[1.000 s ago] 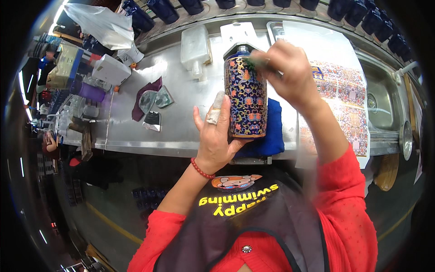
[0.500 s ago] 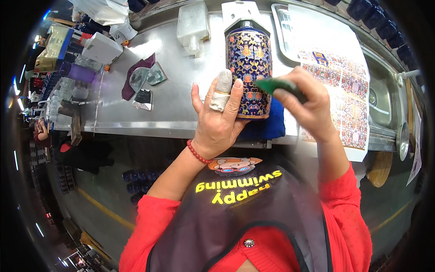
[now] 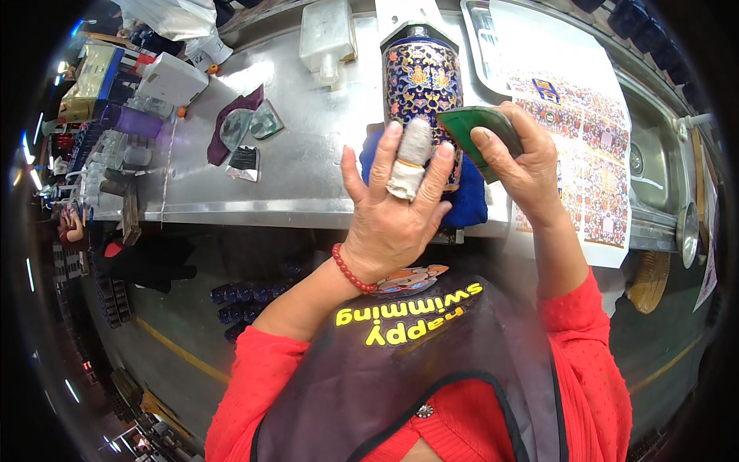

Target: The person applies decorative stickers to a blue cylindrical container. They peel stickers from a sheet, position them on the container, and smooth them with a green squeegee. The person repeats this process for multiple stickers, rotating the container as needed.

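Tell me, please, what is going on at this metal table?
Someone is handling a dark blue patterned bottle, lying with its neck pointing away. The left hand spreads over its near end, one finger wrapped. The right hand holds a green flat tool at the bottle's right side; contact is unclear. Blue cloth shows beside the bottle, and a printed sheet lies to the right.

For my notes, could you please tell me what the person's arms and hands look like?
The dotted red sleeves stop short of the wrists. The left hand has a red beaded bracelet at the wrist and a grey finger cover above a white wrap on the middle finger. The right hand is gloveless.
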{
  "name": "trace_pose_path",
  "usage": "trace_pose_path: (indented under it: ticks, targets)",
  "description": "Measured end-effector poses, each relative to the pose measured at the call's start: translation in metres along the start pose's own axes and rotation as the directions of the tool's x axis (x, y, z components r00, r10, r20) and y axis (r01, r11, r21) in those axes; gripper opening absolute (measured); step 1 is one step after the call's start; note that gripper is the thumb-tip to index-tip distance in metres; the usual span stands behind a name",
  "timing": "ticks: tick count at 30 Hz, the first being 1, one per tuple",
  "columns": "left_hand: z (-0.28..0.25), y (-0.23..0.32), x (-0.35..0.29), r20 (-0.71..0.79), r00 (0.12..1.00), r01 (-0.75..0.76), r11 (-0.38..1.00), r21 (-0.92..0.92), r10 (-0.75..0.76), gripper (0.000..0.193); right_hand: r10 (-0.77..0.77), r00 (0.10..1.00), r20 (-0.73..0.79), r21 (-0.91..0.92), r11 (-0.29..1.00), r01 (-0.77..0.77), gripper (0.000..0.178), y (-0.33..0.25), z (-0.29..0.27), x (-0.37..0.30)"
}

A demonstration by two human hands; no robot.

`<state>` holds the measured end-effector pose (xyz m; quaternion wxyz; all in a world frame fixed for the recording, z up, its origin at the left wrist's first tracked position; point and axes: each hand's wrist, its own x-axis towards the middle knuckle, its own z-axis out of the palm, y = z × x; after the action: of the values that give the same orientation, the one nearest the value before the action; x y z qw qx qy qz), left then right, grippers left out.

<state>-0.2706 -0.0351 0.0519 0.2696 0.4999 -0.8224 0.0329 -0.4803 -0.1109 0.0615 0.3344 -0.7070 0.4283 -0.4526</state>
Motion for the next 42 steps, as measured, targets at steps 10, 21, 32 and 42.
trace_pose_path:
  ticks: [10, 21, 32, 42]
  targets:
    - [0.000, -0.011, -0.018, -0.080, 0.997, -0.014, 1.000, 0.011, 0.015, 0.055, -0.131, 0.991, -0.015, -0.038, 0.991, 0.131, 0.020, -0.001, -0.001, 0.005]
    - [0.002, -0.028, -0.016, -0.116, 0.980, 0.120, 0.952, -0.283, -0.159, 0.081, -0.533, 0.717, 0.450, -0.283, 0.676, 0.680, 0.033, -0.037, -0.006, 0.026]
    - [0.018, -0.042, -0.007, -0.036, 0.979, 0.183, 0.946, -0.266, -0.200, 0.097, -0.560, 0.621, 0.549, -0.181, 0.645, 0.742, 0.024, -0.058, 0.002, 0.074]
    - [0.022, -0.044, -0.012, -0.008, 0.980, 0.189, 0.935, -0.299, -0.200, 0.098, -0.655, 0.595, 0.466, -0.066, 0.645, 0.761, 0.026, -0.055, 0.000, 0.049]
